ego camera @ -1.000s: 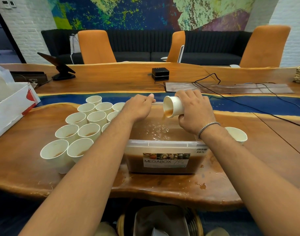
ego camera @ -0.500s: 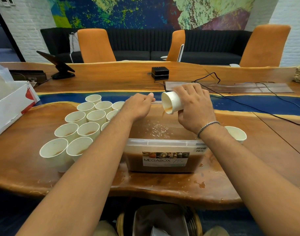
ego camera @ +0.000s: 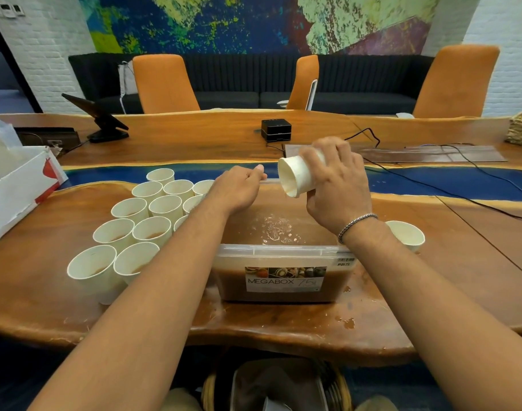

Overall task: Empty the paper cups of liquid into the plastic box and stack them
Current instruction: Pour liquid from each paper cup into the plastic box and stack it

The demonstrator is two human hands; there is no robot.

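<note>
A clear plastic box labelled MEGABOX sits in front of me, holding brown liquid with bubbles on top. My right hand grips a white paper cup, tipped mouth down and to the left above the box; no stream shows. My left hand holds the box's far rim, fingers curled over it. Several white paper cups with brown liquid stand clustered left of the box. One empty cup stands right of the box, partly behind my right wrist.
Brown drips lie on the wooden table near the box's right front corner. A white carton sits at the far left. A black box, cables and a tablet stand lie farther back. Orange chairs stand behind the table.
The pour has stopped: the brown stream seen a second ago is gone. My right hand has lifted the cup slightly and tipped it further. The left hand stays on the rim.
</note>
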